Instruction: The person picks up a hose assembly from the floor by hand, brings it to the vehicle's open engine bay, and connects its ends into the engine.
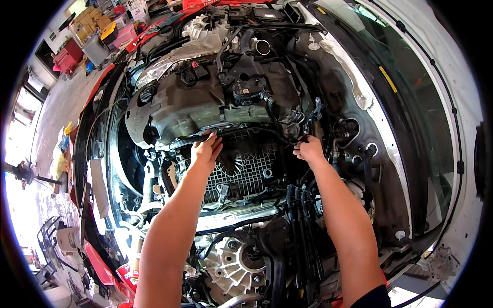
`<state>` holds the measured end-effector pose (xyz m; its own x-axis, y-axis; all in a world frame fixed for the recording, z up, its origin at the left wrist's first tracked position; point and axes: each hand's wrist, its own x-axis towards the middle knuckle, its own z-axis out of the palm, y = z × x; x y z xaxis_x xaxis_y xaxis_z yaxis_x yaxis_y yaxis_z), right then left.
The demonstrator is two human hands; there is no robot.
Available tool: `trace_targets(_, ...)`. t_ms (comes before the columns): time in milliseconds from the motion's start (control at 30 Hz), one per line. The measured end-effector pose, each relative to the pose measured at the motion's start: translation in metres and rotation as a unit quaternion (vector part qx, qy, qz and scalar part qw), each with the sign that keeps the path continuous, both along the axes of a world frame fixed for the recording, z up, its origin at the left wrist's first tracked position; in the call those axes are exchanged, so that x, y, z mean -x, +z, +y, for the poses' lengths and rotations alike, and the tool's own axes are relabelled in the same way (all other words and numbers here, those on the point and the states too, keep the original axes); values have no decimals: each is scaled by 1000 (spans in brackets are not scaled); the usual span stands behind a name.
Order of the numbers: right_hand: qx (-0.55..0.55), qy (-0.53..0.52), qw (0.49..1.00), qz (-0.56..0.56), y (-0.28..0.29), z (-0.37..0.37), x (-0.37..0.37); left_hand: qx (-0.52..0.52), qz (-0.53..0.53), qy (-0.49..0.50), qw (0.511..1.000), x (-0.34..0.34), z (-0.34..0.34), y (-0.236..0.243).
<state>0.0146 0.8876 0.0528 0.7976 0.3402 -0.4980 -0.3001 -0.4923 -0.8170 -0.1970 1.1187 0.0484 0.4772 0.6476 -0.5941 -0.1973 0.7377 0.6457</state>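
Note:
In an open engine bay, a black wiring harness [251, 126] runs along the near side of the dark engine cover [190, 105]. My left hand [204, 151] is closed on the left part of this harness, thumb and fingertips against it. Farther right, my right hand [309, 150] has its fingers curled in a pinch at the harness's right end, beside a connector bracket [313, 119]; the fingertips partly hide what they grip. Below and between my hands lies a black grid-ribbed plastic part [239, 179], with a loose grey connector [222, 193] at its near edge.
A cast aluminium housing [233, 264] sits nearest me, with several black hoses [303, 226] to its right. The windshield [411, 77] and white body edge [382, 133] bound the right side. A red can [126, 274] stands lower left. Boxes [87, 23] lie on the workshop floor beyond.

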Motion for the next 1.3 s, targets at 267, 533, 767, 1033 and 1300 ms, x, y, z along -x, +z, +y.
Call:
trace_targets(267,71,58,988,-121,2,2,-2,-5,-31,-23,999,5,9,-14)
trace_targets(533,71,56,994,-62,27,4,-4,-45,-49,0,998,9,-4,-16)
trace_targets(767,101,91,986,-98,46,-6,-17,-80,-33,4,996,12,-10,-7)
trace_targets(1033,92,117,979,-142,51,-5,-16,-103,-14,-26,994,15,-13,1)
trace_targets(1300,70,70,992,-80,79,0,5,-126,-24,7,992,17,-13,-12)
